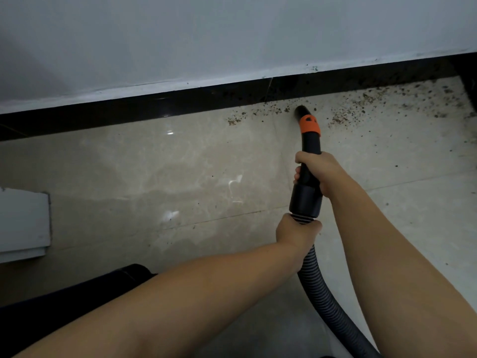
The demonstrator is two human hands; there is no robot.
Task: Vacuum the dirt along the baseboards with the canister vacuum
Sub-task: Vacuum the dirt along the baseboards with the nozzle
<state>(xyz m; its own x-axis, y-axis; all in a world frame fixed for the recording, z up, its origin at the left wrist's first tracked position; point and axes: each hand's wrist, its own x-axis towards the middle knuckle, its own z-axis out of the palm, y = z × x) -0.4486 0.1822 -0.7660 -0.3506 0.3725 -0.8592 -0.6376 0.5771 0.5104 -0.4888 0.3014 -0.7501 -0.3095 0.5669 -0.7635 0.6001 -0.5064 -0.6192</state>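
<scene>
Ahead of both hands, dirt lined the black baseboard. Right hand gripped the rigid vacuum wand; left hand clasped its flexible ribbed hose, likely light, best steered from the wand.

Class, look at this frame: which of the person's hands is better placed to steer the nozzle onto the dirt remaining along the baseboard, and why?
The right hand. It grips the rigid black vacuum nozzle with the orange collar nearest the tip, beside the brown dirt crumbs. The left hand holds only the ribbed flexible hose behind.
</scene>
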